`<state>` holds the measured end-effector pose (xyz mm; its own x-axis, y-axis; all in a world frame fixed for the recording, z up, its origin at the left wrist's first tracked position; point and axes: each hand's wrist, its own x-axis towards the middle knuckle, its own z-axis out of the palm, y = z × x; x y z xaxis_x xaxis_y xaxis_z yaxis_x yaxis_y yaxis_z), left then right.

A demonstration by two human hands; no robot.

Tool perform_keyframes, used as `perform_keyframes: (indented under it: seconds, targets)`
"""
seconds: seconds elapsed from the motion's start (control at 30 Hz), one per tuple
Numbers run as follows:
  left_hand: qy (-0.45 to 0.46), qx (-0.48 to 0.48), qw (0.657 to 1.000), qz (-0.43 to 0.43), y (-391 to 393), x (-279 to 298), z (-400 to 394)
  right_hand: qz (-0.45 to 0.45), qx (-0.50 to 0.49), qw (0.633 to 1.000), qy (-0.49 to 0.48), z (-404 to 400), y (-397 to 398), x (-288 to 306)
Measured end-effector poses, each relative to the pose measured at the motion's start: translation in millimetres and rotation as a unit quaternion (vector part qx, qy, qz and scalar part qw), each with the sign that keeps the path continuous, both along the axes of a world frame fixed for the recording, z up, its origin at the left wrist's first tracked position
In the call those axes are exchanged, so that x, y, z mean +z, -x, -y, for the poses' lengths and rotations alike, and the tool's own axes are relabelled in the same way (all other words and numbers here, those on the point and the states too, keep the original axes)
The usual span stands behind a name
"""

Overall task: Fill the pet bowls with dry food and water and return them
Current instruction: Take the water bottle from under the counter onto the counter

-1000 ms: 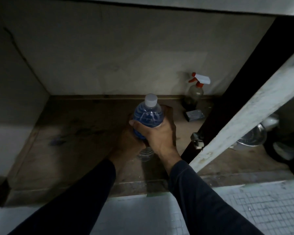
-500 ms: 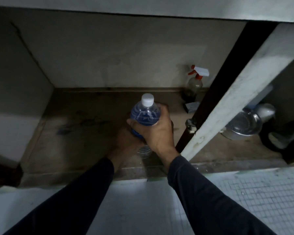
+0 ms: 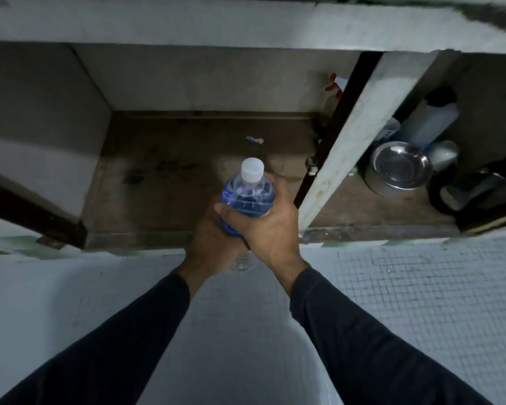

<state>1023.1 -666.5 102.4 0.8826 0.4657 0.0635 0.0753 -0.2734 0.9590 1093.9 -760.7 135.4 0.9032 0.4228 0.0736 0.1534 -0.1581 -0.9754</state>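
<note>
A clear water bottle (image 3: 247, 194) with a blue label and white cap stands upright in both my hands, over the front lip of an open low cabinet. My right hand (image 3: 265, 226) grips its upper body from the right. My left hand (image 3: 211, 244) holds its lower part from the left; the bottle's base shows just below my hands. A round steel bowl (image 3: 400, 168) lies tilted in the right compartment, behind the open door.
The open cabinet door (image 3: 354, 135) juts out just right of my hands. The cabinet floor (image 3: 164, 188) is brown and stained. A spray bottle (image 3: 335, 89) stands at the back right. White containers (image 3: 430, 124) sit behind the bowl. Small-tiled floor (image 3: 406, 293) lies in front.
Both hands drew the bottle back out of the cabinet toward me, to the cabinet's front edge. The view pulled back and the right compartment came further into sight.
</note>
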Motion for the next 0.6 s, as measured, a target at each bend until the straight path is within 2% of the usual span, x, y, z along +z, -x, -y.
perform_keyframes:
  seconds: [0.07,0.23,0.4,0.6]
  targets:
    - [0.034,-0.005,0.999,0.009,20,19,17,-0.008,0.0,1.0,0.012,14,16,18]
    - [0.052,-0.015,0.998,-0.012,58,72,45,-0.021,0.017,0.998,0.058,45,52,76]
    - [0.091,0.03,0.994,-0.054,90,141,76,-0.056,0.029,0.994,0.093,73,80,150]
    - [0.102,0.021,0.992,-0.066,103,235,98,-0.068,0.027,0.995,0.071,98,97,253]
